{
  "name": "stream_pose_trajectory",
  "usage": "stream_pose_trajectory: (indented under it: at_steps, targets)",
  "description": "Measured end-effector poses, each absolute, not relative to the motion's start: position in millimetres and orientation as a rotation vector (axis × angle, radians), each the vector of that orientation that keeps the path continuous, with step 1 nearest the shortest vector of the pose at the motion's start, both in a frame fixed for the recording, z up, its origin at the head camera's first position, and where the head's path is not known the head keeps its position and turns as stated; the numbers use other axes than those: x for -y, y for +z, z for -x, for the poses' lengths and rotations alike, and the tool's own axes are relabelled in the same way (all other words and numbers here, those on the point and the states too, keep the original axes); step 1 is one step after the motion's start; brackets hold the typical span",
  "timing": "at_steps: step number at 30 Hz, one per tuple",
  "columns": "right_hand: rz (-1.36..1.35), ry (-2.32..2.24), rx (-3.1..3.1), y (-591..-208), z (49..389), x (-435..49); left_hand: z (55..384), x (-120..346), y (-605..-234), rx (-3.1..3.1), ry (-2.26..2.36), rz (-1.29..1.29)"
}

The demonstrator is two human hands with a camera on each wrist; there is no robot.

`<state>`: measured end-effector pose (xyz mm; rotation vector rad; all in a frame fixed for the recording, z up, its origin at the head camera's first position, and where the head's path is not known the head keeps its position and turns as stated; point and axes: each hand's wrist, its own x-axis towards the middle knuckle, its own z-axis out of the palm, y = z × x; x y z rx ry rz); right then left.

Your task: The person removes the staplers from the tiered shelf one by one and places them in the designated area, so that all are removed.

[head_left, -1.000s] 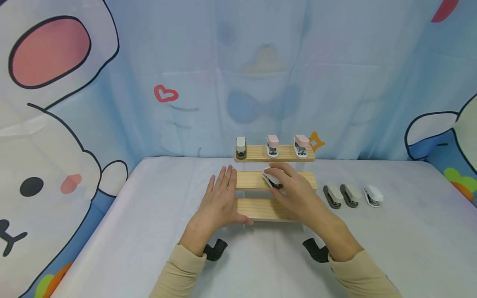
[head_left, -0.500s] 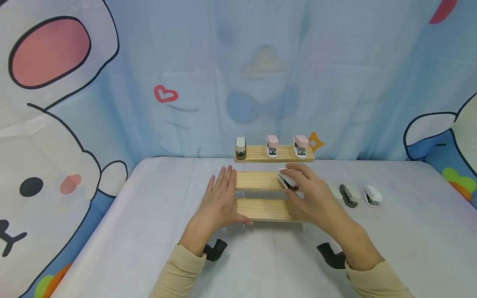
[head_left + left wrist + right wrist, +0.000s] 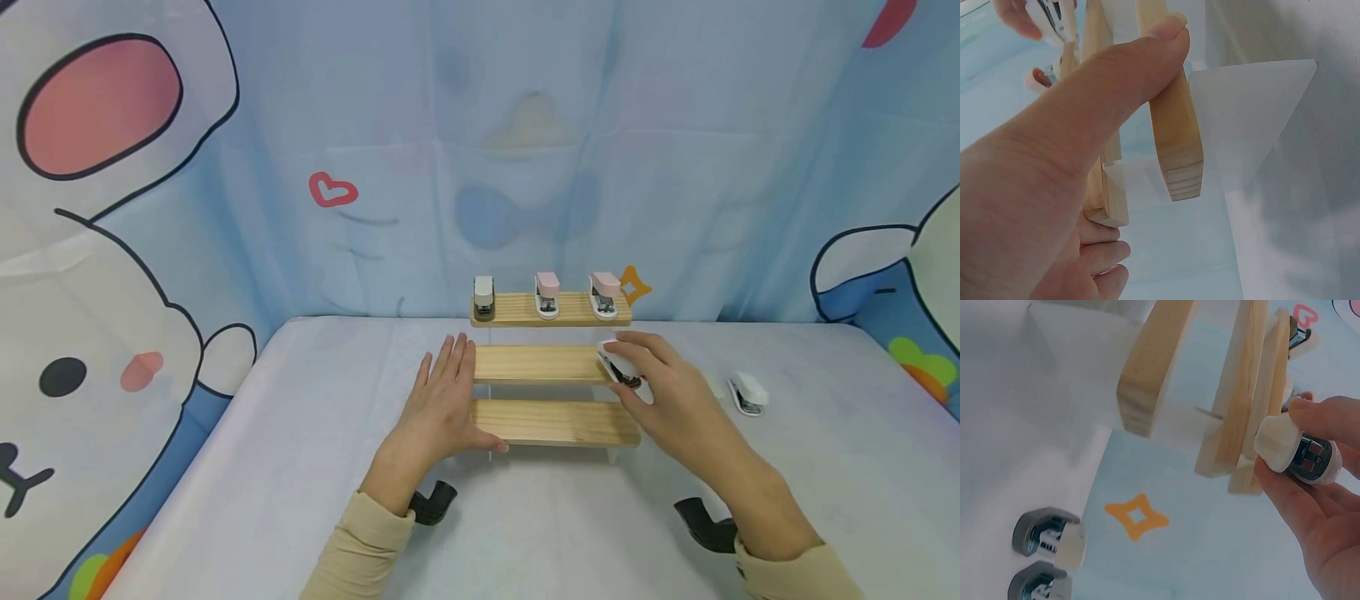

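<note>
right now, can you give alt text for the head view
The right hand holds a small white stapler at the right end of the middle shelf of a wooden rack while the left hand touches the rack's left side. Three staplers stand on the top shelf; another white stapler sits on the table.

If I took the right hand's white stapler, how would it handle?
The white stapler is probably stiff: it looks hard-shelled. Likely light: the right hand pinches it by the fingers. Perhaps slippery: its cap looks smooth.
</note>
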<state>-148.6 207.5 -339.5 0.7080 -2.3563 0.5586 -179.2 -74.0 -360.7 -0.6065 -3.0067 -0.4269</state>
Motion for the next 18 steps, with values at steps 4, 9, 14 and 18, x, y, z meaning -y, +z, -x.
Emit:
stream_pose_trajectory:
  at_steps: [4, 9, 14, 18]
  targets:
    - [-0.680, 0.532, 2.358, -341, 147, -217, 179, 74, -361, 3.005, -0.419, 0.607]
    - [-0.638, 0.513, 2.387, -342, 144, -226, 179, 74, -360, 3.006, -0.405, 0.603]
    - [-0.600, 0.506, 2.419, -344, 142, -235, 179, 74, -361, 3.008, -0.409, 0.600]
    - [-0.541, 0.497, 2.493, -347, 139, -243, 180, 74, -361, 3.001, -0.416, 0.608]
